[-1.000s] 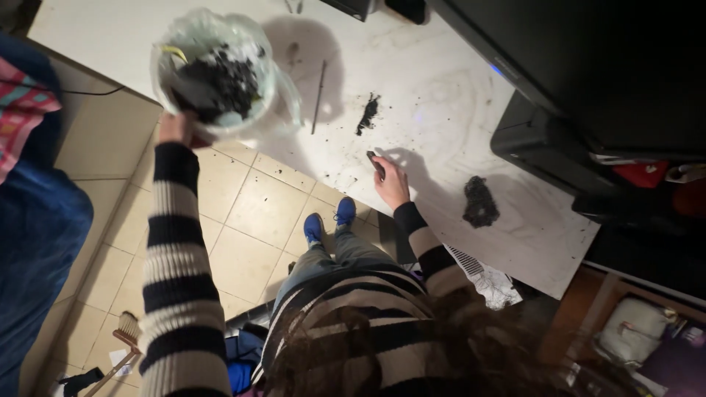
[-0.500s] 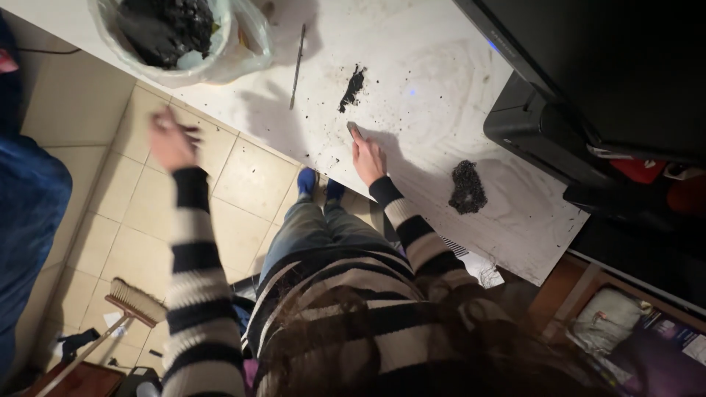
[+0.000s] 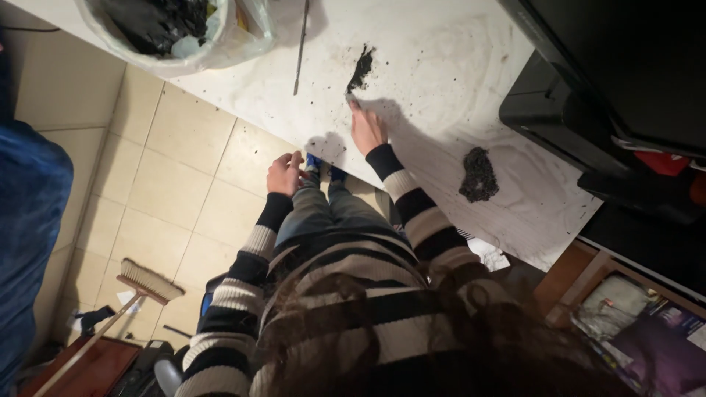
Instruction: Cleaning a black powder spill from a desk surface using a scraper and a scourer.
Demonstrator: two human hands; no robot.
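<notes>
Seen from above: white tabletop dusted with dark crumbs, taken here as the landmark for all places. Right hand laid palm-down on the tabletop near its front edge, fingers stretched flat and closed on nothing, fingertips touching the near end of a small streak of dark soil — a posture that suits pushing or gathering loose grains along the surface. Left hand just off the front edge, above the tiled floor, fingers loosely curled and cupped with nothing visible inside; cannot tell whether any crumbs lie in the palm. Second, denser soil heap well apart toward the tabletop's right end, untouched. Thin dark stick lying flat on the tabletop left of the streak. Bag-lined bucket of dark soil standing at the tabletop's left corner, close to the edge — within reach of either hand. Black box-shaped device along the far right side; a small red item beside it, too blurred to identify. Broom lying on the floor below the front edge. No labels legible anywhere; flat coloured packages under the right end, details indistinct.
</notes>
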